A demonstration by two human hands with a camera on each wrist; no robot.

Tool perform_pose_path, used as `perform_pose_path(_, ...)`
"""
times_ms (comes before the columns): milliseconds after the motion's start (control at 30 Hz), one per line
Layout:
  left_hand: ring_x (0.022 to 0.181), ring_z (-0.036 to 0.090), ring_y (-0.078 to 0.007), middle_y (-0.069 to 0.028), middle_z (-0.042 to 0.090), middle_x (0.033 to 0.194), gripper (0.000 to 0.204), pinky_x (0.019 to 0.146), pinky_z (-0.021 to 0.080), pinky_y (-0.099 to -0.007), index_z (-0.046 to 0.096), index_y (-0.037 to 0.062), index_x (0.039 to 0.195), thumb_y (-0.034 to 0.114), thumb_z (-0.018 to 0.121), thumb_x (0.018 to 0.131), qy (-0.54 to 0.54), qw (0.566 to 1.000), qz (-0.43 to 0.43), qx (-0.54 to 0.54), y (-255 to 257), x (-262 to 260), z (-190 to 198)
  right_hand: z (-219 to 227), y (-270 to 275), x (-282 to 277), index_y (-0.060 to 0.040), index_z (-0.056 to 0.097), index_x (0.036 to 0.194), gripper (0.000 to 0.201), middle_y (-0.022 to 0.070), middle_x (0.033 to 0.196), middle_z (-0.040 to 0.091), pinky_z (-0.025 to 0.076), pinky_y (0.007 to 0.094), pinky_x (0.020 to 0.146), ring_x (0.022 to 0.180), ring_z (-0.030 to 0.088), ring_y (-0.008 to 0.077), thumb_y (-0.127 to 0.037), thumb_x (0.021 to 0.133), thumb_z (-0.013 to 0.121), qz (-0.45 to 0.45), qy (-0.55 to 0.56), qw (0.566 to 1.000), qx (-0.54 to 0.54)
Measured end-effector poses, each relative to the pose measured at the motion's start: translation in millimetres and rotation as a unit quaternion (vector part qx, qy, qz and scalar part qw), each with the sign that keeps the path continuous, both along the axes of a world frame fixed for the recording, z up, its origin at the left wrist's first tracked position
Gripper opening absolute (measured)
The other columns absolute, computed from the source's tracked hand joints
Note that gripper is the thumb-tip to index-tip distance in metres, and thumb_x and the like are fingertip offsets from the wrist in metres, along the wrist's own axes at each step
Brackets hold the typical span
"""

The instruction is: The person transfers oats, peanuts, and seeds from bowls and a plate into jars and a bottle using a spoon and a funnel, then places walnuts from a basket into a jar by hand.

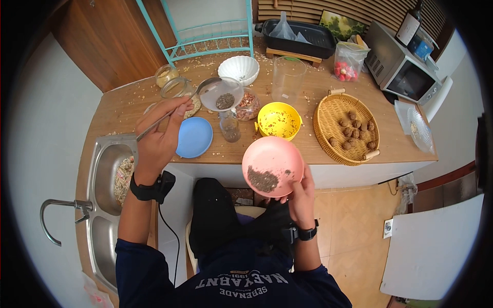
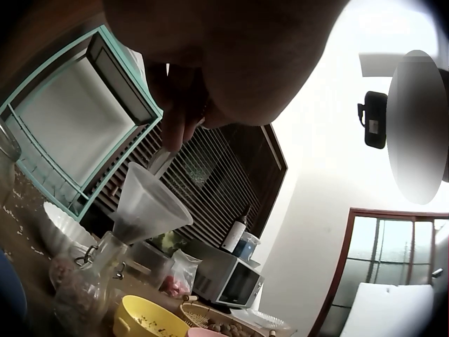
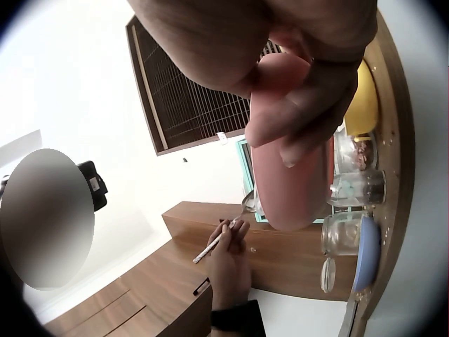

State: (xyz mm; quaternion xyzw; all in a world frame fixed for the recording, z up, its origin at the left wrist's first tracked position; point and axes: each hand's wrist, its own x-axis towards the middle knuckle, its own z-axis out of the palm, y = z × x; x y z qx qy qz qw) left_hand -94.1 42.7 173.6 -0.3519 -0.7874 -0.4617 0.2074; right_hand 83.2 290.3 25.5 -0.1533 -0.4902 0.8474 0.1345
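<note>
My left hand pinches the long handle of a metal spoon; the spoon's far end is at the rim of a translucent funnel. Dark seeds lie inside the funnel. Under it stands a clear glass bottle with a wire clasp, dark seeds at its bottom. In my right hand is a pink plate, gripped at its right edge in front of the counter, with a heap of dark seeds on its near side. The right wrist view shows fingers across the plate's underside.
Close by stand a blue plate, a yellow bowl with dark bits, and jars including one of reddish nuts. A walnut basket sits right, a white bowl behind, a sink left.
</note>
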Motion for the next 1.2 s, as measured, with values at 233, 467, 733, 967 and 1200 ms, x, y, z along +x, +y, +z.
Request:
perform_pose_path(233, 0.098, 0.071, -0.0251, -0.0199, 0.071, 0.108, 0.023, 0.092, 0.053, -0.0349, 0.061, -0.0049, 0.120, 0.008, 0.055, 0.102, -0.068, 0.978, 0.041, 0.195, -73.0, 45.4, -43.2, 90.7, 34.7, -39.2, -0.0021, 0.038, 0.145, 0.052, 0.0117, 0.102, 0.066, 0.046, 0.0203, 0.041, 0.055, 0.062, 0.0129, -0.002, 0.093, 0.044, -0.054, 0.065, 0.976, 0.201)
perform_pose_path(467, 0.091, 0.071, -0.0237, -0.0172, 0.071, 0.103, 0.020, 0.086, 0.055, -0.0346, 0.061, -0.0040, 0.116, 0.008, 0.057, 0.101, -0.220, 0.944, 0.091, 0.229, -107.5, 76.6, -98.8, 154.5, 37.6, -115.1, -0.0035, 0.038, 0.145, 0.050, 0.0109, 0.108, 0.065, 0.050, 0.0224, 0.052, 0.069, 0.065, 0.0124, -0.004, 0.096, 0.045, -0.026, 0.134, 0.946, 0.295)
perform_pose_path(733, 0.089, 0.072, -0.0215, -0.0164, 0.072, 0.097, 0.017, 0.085, 0.055, -0.0327, 0.065, -0.0057, 0.110, 0.007, 0.058, 0.100, -0.261, 0.945, 0.025, 0.197, -121.7, 85.7, -136.6, 168.8, 11.8, -166.1, -0.0047, 0.035, 0.146, 0.056, 0.0120, 0.124, 0.060, 0.060, 0.0243, 0.060, 0.084, 0.070, 0.0162, 0.003, 0.091, 0.046, -0.019, 0.123, 0.923, 0.364)
perform_pose_path(967, 0.087, 0.073, -0.0223, -0.0166, 0.073, 0.093, 0.015, 0.081, 0.056, -0.0319, 0.068, -0.0055, 0.105, 0.004, 0.060, 0.098, -0.251, 0.953, -0.003, 0.167, -119.4, 85.0, -134.6, 170.2, -11.7, -167.9, -0.0062, 0.034, 0.147, 0.064, 0.0157, 0.124, 0.060, 0.061, 0.0282, 0.061, 0.086, 0.071, 0.0204, 0.008, 0.086, 0.046, -0.053, 0.159, 0.841, 0.514)
perform_pose_path(1200, 0.087, 0.073, -0.0220, -0.0161, 0.073, 0.092, 0.015, 0.081, 0.056, -0.0319, 0.068, -0.0052, 0.105, 0.005, 0.060, 0.098, -0.252, 0.953, 0.004, 0.169, -120.1, 83.3, -133.7, 165.2, -27.7, -168.1, -0.0074, 0.037, 0.148, 0.070, 0.0233, 0.106, 0.066, 0.054, 0.0387, 0.062, 0.077, 0.069, 0.0313, 0.010, 0.082, 0.053, -0.119, 0.188, 0.648, 0.728)
